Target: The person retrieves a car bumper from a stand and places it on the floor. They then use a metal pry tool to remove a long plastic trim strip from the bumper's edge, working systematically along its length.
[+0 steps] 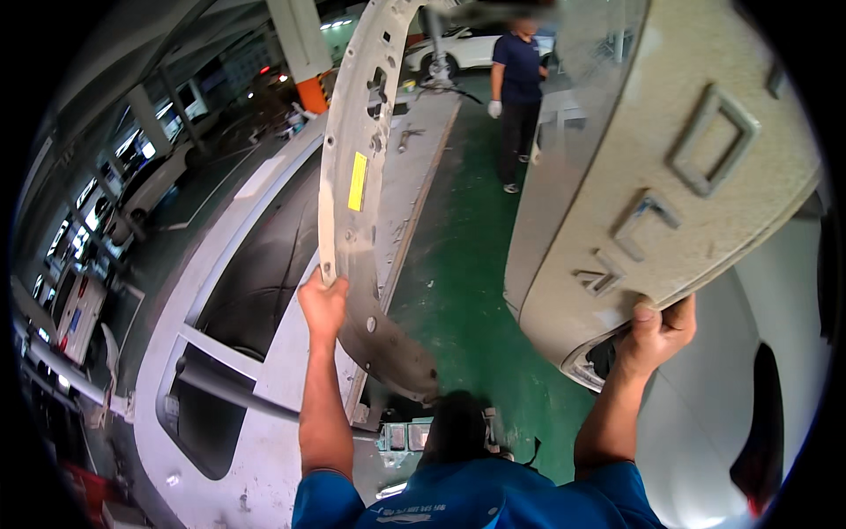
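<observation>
My left hand (323, 304) is closed round the edge of a long, curved beige-grey metal panel (356, 251). This panel has cut-outs, small holes and a yellow sticker (358, 182) on its face. On the right, my right hand (656, 333) grips the lower edge of a dusty beige car body panel (573, 256) with raised letters, thumb on its outer face. Near that hand is an opening (595, 361) at the panel's lower corner. Both pieces are tilted up in front of me. Whether they join at the top, I cannot tell.
A grey vehicle body (282, 388) with window openings lies along the left. A tool (408, 138) rests on its surface. At the right is a pale car (696, 423). Another person (518, 79) stands ahead on the green floor (467, 300), near a white car (471, 48).
</observation>
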A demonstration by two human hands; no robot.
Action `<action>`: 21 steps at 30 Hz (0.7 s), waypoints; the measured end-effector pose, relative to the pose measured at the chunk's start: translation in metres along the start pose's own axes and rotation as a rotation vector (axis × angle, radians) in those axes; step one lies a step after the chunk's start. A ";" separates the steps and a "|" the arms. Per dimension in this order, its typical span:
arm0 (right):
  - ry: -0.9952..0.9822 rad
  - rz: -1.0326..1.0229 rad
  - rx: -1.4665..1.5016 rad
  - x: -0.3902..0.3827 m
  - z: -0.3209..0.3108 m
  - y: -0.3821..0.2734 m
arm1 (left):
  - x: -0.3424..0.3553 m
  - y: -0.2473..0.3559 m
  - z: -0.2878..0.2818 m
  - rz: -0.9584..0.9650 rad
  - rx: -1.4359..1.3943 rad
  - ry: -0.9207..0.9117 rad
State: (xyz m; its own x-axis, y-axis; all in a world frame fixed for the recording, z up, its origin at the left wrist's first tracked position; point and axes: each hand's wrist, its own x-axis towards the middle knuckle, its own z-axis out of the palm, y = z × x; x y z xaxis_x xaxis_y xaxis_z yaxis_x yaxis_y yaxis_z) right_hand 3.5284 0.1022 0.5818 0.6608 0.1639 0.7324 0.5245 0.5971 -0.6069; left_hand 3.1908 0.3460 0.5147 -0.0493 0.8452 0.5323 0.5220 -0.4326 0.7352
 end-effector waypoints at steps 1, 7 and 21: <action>0.004 -0.012 -0.017 0.013 0.009 0.028 | 0.024 -0.014 0.015 0.000 -0.017 0.022; -0.064 0.009 0.088 0.049 0.118 0.188 | 0.138 -0.112 0.100 -0.084 0.047 0.016; -0.142 0.091 0.291 0.192 0.422 0.526 | 0.495 -0.314 0.356 -0.178 0.286 -0.139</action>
State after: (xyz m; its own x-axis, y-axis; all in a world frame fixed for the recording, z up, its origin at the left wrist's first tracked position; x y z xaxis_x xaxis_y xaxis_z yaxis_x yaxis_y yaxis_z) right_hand 3.7045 0.7796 0.5335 0.6055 0.3228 0.7274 0.2777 0.7709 -0.5732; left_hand 3.3061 1.0122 0.3979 -0.0547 0.9426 0.3293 0.7334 -0.1859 0.6539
